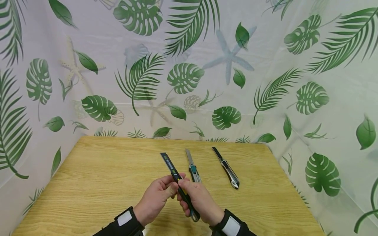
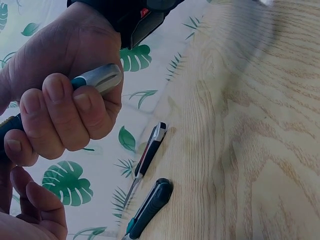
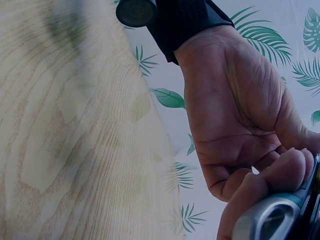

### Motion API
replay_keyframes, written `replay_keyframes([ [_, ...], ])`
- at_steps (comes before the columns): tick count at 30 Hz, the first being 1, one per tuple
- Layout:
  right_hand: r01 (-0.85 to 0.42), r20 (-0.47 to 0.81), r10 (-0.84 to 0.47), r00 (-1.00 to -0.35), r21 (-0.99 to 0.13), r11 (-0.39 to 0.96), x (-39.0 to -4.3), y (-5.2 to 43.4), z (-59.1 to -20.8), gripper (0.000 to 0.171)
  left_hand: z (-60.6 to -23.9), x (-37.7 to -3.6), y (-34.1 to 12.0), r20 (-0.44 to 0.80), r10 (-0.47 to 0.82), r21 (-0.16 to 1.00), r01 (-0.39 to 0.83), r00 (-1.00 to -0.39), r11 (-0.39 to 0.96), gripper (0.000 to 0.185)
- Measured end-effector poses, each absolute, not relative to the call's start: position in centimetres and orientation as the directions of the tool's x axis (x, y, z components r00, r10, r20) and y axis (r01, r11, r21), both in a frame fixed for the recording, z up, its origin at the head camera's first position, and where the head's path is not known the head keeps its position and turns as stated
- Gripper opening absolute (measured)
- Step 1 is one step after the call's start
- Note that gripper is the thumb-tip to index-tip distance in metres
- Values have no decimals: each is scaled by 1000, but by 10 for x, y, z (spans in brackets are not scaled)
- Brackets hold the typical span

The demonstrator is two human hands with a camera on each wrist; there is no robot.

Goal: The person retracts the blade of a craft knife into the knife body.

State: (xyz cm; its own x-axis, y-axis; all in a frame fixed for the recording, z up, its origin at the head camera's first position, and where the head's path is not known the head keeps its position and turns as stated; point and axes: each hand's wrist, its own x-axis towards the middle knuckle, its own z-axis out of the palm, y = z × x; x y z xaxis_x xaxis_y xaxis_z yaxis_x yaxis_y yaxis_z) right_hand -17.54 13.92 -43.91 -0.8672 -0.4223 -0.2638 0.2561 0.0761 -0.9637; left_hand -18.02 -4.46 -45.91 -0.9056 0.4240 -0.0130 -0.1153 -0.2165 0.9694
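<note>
In the head view my right hand [image 1: 200, 198] grips a black utility knife [image 1: 169, 163] by its handle, thumb along the top. The knife slants up to the left, with a long dark front part bearing printed lettering. My left hand [image 1: 157, 196] pinches the same knife midway along, thumb and fingers at its side. Curled fingers of the right hand [image 2: 65, 110] wrap the handle in the left wrist view, its silver end [image 2: 102, 78] sticking out. In the right wrist view the left hand [image 3: 230, 105] shows its palm, fingers curled in by the knife.
Just beyond my hands a silver-bladed utility knife [image 1: 193, 167] with a teal slider lies on the wooden table [image 1: 112, 164]. Further right lies a black and silver utility knife [image 1: 228, 172], blade pointing away. A leaf-patterned cloth [image 1: 189, 108] hangs behind and beside the table.
</note>
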Motion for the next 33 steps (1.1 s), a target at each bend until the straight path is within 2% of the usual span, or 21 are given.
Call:
replay_keyframes([
  [33,255,-251,-455,-854,-965,53,-174,141,-438,45,-458,-179,-44,-31,426,961,-145,-904,-237,48],
])
